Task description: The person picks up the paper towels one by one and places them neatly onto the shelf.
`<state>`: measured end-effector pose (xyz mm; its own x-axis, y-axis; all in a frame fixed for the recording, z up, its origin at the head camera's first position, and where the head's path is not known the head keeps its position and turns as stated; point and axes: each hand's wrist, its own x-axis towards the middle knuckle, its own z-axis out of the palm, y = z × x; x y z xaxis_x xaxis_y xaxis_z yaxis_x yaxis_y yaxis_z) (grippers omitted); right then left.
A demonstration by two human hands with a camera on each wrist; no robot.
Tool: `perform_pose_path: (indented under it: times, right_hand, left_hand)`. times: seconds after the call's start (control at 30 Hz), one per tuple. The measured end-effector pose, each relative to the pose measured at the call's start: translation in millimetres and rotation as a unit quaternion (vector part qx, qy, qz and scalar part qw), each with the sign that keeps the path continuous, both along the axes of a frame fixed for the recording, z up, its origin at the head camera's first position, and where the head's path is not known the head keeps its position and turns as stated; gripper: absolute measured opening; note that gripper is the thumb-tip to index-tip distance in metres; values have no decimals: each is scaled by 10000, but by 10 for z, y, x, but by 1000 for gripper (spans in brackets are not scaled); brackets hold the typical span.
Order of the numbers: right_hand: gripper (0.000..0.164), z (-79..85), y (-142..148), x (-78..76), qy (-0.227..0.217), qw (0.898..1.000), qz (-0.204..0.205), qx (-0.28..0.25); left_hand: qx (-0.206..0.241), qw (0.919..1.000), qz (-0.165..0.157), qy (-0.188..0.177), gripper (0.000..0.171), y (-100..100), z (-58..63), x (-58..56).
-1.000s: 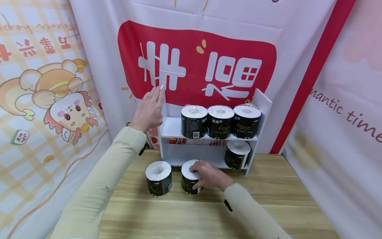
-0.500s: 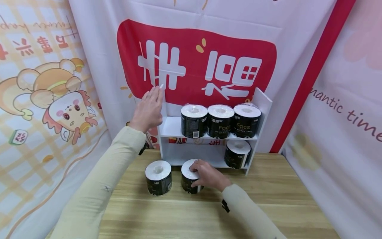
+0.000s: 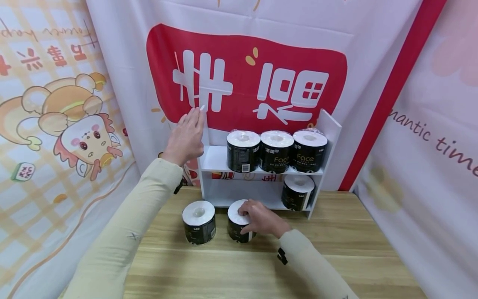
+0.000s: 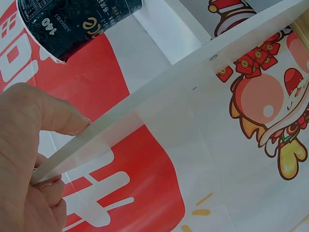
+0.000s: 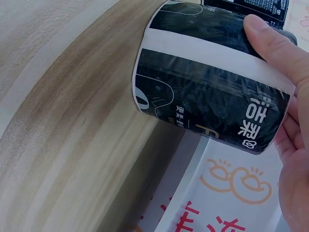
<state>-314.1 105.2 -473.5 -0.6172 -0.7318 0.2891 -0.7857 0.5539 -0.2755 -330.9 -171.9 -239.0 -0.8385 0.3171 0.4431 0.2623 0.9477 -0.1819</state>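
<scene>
A small white two-tier shelf (image 3: 215,161) stands at the back of the table. At its left side panel (image 4: 108,116), my left hand (image 3: 184,139) pinches the top end, thumb on one face and fingers on the other. My right hand (image 3: 264,219) holds a black-wrapped toilet paper roll (image 5: 203,82) in front of the shelf, thumb on the wrapper and fingers at the core end. This roll is upright, low over the wooden table. To its left stands another toilet roll (image 3: 199,228). Several rolls fill the shelf's right part: three on the upper board, one on the lower.
The wooden table (image 3: 209,270) reaches toward the front. Behind the shelf hangs a white cloth with a red printed banner (image 3: 246,99). Printed cloths also close off the left side (image 3: 71,166) and the right side (image 3: 429,187).
</scene>
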Motion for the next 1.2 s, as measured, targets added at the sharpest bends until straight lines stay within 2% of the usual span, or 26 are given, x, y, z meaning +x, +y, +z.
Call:
perform_pose_path:
  times: [0.43, 0.83, 1.2]
  right_hand:
    - [47, 82, 62, 28, -459, 9989, -28, -6]
    - [46, 112, 131, 66, -537, 9985, -4, 102]
    - [49, 313, 202, 60, -681, 9975, 37, 171]
  left_hand:
    - [33, 10000, -1, -28, 113, 8, -2, -8]
    - [19, 10000, -40, 1, 112, -13, -38, -21]
    - [-22, 9999, -48, 103, 109, -2, -7, -35]
